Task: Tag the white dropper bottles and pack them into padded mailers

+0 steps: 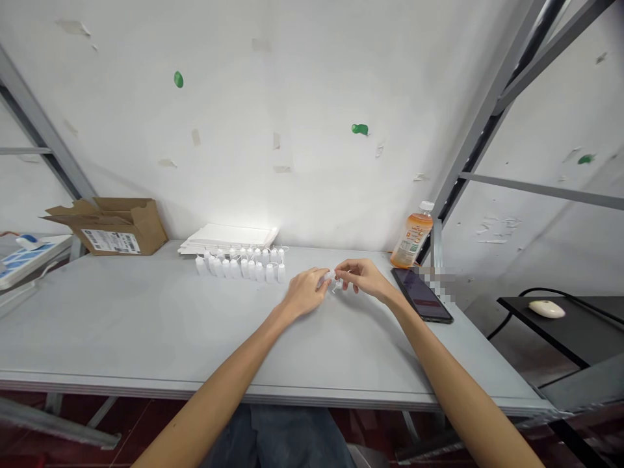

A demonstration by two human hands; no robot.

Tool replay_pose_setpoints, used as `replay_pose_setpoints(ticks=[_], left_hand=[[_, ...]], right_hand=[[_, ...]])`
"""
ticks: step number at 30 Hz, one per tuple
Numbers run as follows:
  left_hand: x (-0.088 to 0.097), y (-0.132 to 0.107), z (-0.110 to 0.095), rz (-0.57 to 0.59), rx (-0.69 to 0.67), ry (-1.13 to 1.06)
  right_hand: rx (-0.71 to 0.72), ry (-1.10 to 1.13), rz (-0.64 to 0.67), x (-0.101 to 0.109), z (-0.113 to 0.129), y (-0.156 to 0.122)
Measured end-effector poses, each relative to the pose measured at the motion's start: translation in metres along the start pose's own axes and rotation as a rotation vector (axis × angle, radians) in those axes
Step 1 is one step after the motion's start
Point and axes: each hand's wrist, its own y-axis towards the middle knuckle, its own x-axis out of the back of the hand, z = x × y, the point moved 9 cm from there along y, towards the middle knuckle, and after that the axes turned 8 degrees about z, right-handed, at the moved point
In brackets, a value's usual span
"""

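Over the grey table, my left hand (306, 292) is closed around a small white plastic bottle (326, 278) that lies tilted toward the right. My right hand (363, 276) meets it from the other side, thumb and fingertips pinched at the bottle's top end. A small white piece with a thin tail (337, 286) shows just below the right fingertips; whether it is joined to the bottle I cannot tell. Farther left stand several similar white bottles (244, 268) in rows, upright, with thin white loops at their tops.
Behind the bottles lies a stack of white sheets (229, 235). An open cardboard box (114, 227) sits at the back left. On the right are an orange drink bottle (413, 237) and a dark phone (422, 296). Metal frame posts (480, 133) rise beside the table (146, 325).
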Motion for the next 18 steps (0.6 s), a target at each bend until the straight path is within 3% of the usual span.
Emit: replay_pose_setpoints(ticks=[8, 18], left_hand=[[-0.0028, -0.0007, -0.0051, 0.042, -0.037, 0.034], [-0.0019, -0.0006, -0.0049, 0.039, -0.033, 0.077]], right_hand=[[-0.002, 0.102, -0.001, -0.0026, -0.0048, 0.001], [-0.003, 0.045, 0.029, -0.0082, 0.0022, -0.0004]])
